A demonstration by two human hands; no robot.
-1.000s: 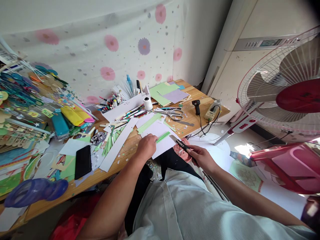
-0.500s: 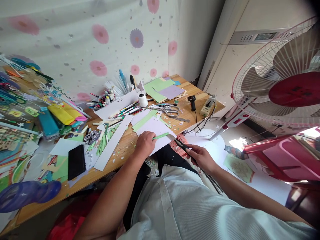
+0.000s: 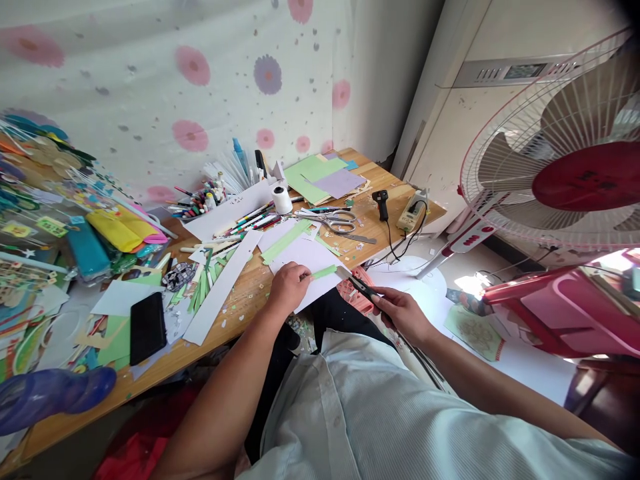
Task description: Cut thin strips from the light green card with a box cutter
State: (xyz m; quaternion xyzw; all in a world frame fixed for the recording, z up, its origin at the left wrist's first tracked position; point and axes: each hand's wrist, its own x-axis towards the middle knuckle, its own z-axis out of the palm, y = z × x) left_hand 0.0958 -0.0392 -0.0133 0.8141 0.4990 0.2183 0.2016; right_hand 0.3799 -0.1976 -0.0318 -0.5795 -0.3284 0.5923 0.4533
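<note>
Green paper strip: pinched at its near end in my left hand, fingers closed on it, the free end sticking out to the right over the white sheet at the table's front edge. Held out flat like this, the free end meets the blades squarely.

Right hand: closed around the dark handles of a pair of scissors, off the table edge above my lap. The blade tips reach the strip's free end; I cannot tell whether they are parted or shut, the angle is too shallow.

White sheet lies under the strip, probably serving as a work mat over the wooden table, which is littered with small paper snippets.

Further out: more green strips fanned beside a long white card strip. A second pair of scissors, grey-handled, lies unused beyond the sheet, near a white roll. Coloured pens stand in a tray behind. A stack of green and lilac paper sits at the far corner. A black glue gun lies near the right edge with its cord hanging off. Black phone, face down, to the left.

Standing fan to my right, red hub; its label is too blurred to read. No legible writing elsewhere.
</note>
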